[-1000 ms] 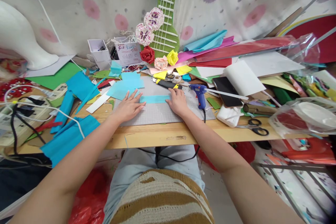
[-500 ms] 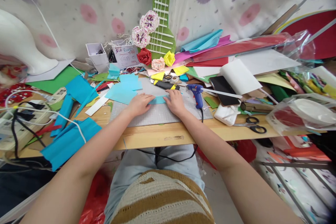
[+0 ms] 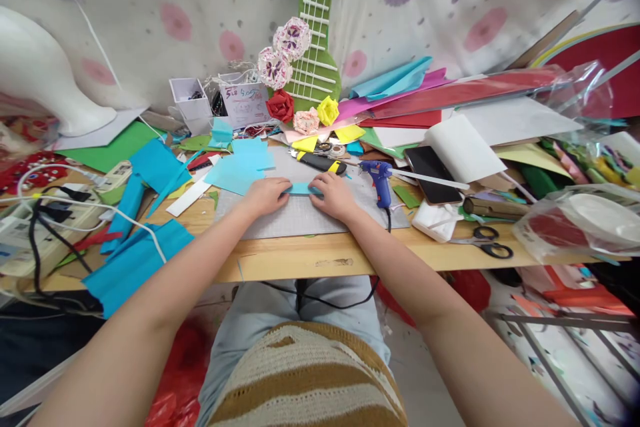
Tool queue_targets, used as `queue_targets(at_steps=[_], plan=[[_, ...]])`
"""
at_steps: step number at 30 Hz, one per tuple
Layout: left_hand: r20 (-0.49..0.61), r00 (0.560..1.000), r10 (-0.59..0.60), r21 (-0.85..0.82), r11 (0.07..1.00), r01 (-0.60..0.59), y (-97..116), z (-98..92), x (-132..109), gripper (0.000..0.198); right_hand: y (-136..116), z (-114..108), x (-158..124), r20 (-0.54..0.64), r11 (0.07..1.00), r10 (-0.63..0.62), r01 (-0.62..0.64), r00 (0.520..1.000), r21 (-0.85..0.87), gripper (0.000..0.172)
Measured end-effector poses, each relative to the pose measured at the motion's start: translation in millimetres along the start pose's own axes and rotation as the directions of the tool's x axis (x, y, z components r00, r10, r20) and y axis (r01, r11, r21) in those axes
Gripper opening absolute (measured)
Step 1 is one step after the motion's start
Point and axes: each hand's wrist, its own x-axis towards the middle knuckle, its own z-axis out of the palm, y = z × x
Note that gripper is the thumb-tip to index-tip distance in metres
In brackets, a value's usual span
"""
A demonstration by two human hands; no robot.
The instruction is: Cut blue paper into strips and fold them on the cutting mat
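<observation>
A folded light-blue paper strip [image 3: 300,189] lies across the grey cutting mat [image 3: 295,228]. My left hand [image 3: 269,196] grips its left end with curled fingers, and my right hand [image 3: 332,195] does the same at the right end. The fingertips partly hide both ends. Just behind the left hand are light-blue paper sheets [image 3: 234,172]. A black and yellow utility knife [image 3: 320,162] rests beyond the right hand. The blue glue gun [image 3: 379,181] stands to the right of that hand, a white glue stick poking out of its back.
Scissors [image 3: 487,242], a phone [image 3: 433,175] and a white box [image 3: 436,220] lie on the right. Blue crepe paper [image 3: 135,267] and a power strip [image 3: 55,230] with cables take up the left. A green paper guitar [image 3: 316,73] with flowers leans at the back.
Both hands remain on the strip; the right fingers have curled in closer over its end. The whole view has shifted slightly.
</observation>
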Motion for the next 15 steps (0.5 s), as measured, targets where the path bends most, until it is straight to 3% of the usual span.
queue_targets(at_steps=[5, 7, 9, 11, 13, 15], plan=[[-0.033, 0.995, -0.095, -0.060, 0.994, 0.092, 3.4, -5.0, 7.4, 0.033, -0.1, -0.7, 10.5, -0.065, 0.996, 0.067, -0.063, 0.996, 0.066, 0.017], [-0.026, 0.979, -0.200, -0.140, 0.971, 0.195, 0.2, -11.5, 9.6, 0.030, -0.9, -1.4, 14.1, -0.120, 0.984, 0.123, -0.106, 0.985, 0.140, 0.015], [-0.018, 0.931, -0.365, -0.271, 0.898, 0.347, -5.6, -18.0, 10.8, 0.026, -2.5, -1.6, 17.7, -0.160, 0.962, 0.214, -0.179, 0.964, 0.207, 0.016], [0.019, 0.843, -0.537, -0.504, 0.724, 0.472, -11.9, -22.3, 10.8, 0.026, -4.8, -1.7, 22.5, -0.112, 0.945, 0.256, -0.224, 0.960, 0.239, 0.015], [0.122, 0.742, -0.659, -0.757, 0.422, 0.499, -16.2, -23.1, 9.4, 0.024, -7.9, -2.3, 28.9, 0.030, 0.951, 0.208, -0.209, 0.978, 0.228, 0.010], [0.241, 0.663, -0.709, -0.883, 0.122, 0.452, -17.1, -20.8, 7.2, 0.020, -11.3, -3.6, 36.6, 0.177, 0.969, 0.127, -0.160, 0.976, 0.186, 0.008]])
